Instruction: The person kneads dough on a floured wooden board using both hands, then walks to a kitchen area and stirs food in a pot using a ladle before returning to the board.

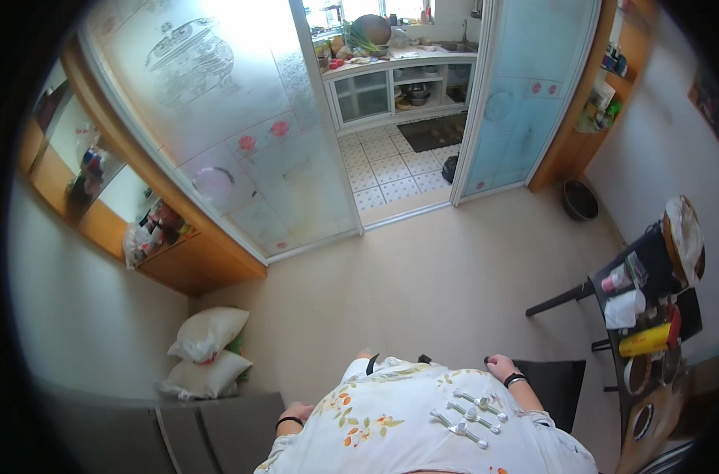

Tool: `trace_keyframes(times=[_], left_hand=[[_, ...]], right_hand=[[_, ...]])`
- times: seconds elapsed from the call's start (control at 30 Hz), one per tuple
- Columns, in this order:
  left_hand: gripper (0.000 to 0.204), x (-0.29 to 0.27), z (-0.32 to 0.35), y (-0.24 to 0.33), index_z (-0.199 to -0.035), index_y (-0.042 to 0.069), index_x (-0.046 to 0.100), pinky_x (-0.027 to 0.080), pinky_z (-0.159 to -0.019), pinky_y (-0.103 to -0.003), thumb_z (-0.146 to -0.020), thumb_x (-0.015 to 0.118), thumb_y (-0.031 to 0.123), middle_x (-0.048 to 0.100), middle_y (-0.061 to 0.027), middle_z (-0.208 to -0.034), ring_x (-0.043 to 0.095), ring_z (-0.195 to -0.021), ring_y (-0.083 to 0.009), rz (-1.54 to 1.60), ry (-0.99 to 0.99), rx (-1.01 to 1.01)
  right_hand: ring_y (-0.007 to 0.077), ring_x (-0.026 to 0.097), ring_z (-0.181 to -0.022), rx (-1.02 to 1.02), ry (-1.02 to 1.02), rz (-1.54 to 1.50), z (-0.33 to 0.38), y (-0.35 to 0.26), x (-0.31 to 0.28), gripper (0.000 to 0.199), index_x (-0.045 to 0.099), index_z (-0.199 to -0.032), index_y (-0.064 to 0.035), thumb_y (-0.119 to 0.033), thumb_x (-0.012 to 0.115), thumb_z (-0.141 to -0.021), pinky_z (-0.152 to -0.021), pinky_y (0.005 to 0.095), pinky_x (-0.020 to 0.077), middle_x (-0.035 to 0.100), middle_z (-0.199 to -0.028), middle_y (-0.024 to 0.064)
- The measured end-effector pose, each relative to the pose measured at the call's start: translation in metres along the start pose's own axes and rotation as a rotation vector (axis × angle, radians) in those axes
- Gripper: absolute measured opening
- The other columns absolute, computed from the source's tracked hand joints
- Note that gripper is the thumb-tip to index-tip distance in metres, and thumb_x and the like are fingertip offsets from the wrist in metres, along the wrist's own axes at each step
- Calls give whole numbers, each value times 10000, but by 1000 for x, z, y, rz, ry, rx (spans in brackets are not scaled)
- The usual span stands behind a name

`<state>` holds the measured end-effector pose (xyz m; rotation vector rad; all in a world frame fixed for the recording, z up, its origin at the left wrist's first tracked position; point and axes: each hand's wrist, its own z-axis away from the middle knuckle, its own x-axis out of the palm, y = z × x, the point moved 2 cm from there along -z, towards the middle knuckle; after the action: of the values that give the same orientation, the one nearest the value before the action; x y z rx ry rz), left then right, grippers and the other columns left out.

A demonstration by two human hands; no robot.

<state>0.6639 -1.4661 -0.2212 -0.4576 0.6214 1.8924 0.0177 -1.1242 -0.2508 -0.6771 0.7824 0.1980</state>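
Lower frame: left hand [298, 411] near grey furniture [229, 430], right hand [502, 368] beside black chair [555, 387]; I can't tell whether either is spread or closed. My judgement: swinging right could bump the chair; beyond, above centre, the door track [407, 219] could cause tripping.

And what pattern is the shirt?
White shirt with orange and green floral print, best in the head view.

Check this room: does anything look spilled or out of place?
No spill shows on the visible floor. Mildly odd, perhaps: a dark, round container sits there by the right wall, with nothing beside it to explain its place.
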Motion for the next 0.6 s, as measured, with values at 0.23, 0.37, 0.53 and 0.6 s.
trace_keyframes(times=[0.23,0.37,0.53,0.6], left_hand=[[300,-136,-197,79,-1034,16,744,551,-855,-452,-846,606,204,715,-242,-1050,688,-1006,-412,-354,199,-22],[323,-160,-260,325,-1100,39,725,538,-927,-480,-888,544,202,675,-227,-1185,640,-1119,-407,-494,-65,154],[364,-226,-339,525,-1138,23,697,527,-942,-439,-876,609,260,702,-222,-1130,659,-1087,-387,-23,96,476],[376,-235,-355,616,-1164,26,686,530,-938,-431,-884,623,269,706,-213,-1130,666,-1082,-374,69,132,661]], right_hand=[[326,699,-1034,113,-59,-73,-178,-116,-33,336,718,-1115,-34,-236,656,-854,-925,391,545,730,-1077,191],[332,695,-1058,261,-63,55,-230,-24,-35,370,723,-1107,-17,-272,669,-846,-913,398,546,716,-1120,215],[345,693,-1055,340,-145,-1,-309,-81,-68,414,733,-1084,0,-316,685,-821,-911,404,543,710,-1106,236],[340,699,-1038,375,47,-37,-333,-83,-103,393,751,-1048,-7,-314,685,-813,-919,394,546,721,-1081,227]])
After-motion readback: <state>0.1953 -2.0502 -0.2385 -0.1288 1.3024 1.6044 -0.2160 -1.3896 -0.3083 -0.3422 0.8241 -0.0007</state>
